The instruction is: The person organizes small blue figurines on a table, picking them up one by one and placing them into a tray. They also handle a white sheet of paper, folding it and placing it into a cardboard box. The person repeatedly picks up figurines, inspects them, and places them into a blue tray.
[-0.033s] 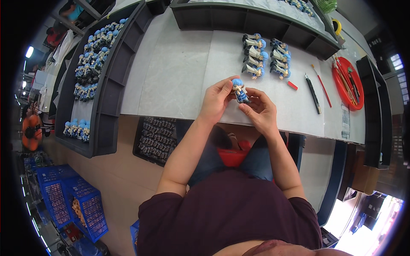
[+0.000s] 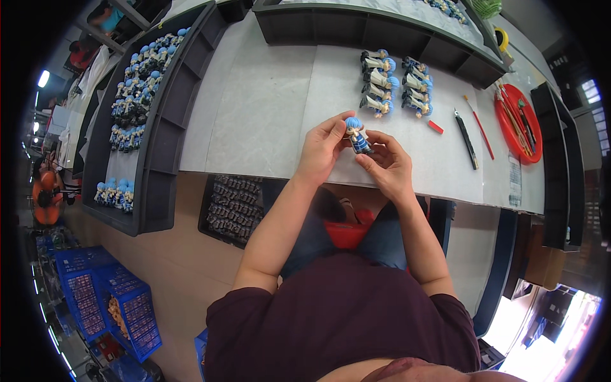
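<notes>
Figurine [image 2: 357, 135] remains held between both hands, unmoved.

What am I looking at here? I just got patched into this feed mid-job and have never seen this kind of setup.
There is no machine: this is a person at a workbench, filmed by a wide camera on their head looking down, so straight edges bend near the rim. The left hand and right hand together hold one small blue-haired figurine above the white table. Beyond the hands, more figurines lie in two short rows. To the right are a black knife-like tool, a thin red stick and a red dish of tools. At the left, a dark tray holds many more figurines.
</notes>
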Motion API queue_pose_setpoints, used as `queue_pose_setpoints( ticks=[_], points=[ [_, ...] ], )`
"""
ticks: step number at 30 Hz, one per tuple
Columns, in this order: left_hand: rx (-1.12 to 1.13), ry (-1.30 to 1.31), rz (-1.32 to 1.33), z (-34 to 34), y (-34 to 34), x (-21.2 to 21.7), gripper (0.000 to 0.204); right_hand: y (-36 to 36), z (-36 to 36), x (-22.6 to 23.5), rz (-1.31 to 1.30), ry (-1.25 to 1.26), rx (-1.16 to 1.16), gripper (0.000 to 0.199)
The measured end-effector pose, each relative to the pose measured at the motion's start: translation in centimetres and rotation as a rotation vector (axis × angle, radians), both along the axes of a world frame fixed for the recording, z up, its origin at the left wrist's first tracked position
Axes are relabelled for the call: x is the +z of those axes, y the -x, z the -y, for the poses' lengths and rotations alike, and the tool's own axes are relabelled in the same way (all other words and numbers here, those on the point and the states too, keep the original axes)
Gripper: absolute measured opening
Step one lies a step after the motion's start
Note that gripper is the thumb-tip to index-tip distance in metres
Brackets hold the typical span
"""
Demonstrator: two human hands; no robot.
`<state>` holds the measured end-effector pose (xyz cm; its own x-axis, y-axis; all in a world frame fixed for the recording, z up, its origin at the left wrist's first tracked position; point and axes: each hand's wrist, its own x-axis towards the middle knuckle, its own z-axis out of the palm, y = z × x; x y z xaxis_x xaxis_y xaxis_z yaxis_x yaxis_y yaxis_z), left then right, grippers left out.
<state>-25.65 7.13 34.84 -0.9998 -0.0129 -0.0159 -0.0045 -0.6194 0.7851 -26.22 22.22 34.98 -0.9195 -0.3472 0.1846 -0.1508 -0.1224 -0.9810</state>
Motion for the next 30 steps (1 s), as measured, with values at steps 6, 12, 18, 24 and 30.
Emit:
queue_pose_setpoints(
  ticks=[6, 12, 18, 24, 30],
  points=[
    [-0.022, 0.005, -0.006, 0.0, 0.1, 0.2, 0.034, 0.1, -0.1, -0.3, -0.015, 0.005, -0.027, 0.045],
    [-0.031, 0.013, -0.004, 0.0, 0.1, 0.3, 0.035, 0.2, -0.1, -0.5, -0.021, 0.024, -0.048, 0.045],
    [-0.002, 0.186, -0.035, -0.2, -0.1, -0.4, 0.033, 0.2, -0.2, -0.7, -0.106, 0.013, -0.076, 0.046],
    [-0.006, 0.041, -0.052, 0.1, -0.1, -0.6, 0.034, 0.4, -0.3, -0.5, -0.121, -0.016, -0.069, 0.051],
    [-0.027, -0.006, -0.087, 0.2, 0.0, -0.6, 0.031, 0.3, -0.6, -0.2, -0.052, 0.017, -0.035, 0.051]
  ],
)
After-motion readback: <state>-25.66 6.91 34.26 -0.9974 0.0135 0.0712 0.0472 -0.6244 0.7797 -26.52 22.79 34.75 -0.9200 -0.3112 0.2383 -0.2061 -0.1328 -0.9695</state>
